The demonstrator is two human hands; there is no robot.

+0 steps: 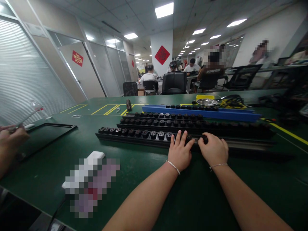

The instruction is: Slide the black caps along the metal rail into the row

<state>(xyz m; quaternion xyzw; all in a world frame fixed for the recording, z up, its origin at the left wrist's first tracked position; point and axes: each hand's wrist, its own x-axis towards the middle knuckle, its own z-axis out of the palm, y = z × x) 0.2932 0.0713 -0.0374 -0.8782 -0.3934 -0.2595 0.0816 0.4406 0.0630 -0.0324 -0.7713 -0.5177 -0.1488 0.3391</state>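
Three long black socket strips lie side by side on the green table. My left hand (180, 150) rests on the nearest strip (134, 135), fingers spread over its sockets. My right hand (214, 149) is curled beside it, fingertips pinching a small black socket module (204, 139) on the same strip. Both wrists wear thin bracelets. Sockets fill the left part of the near strip; its right part looks bare.
A blue rail (204, 113) with black sockets lies behind the strips, with a metal bowl (207, 102) and cables beyond. A black tray (45, 134) lies at the left, near another person's hand (9, 141). A white device (95, 156) is near the front. People sit at desks far behind.
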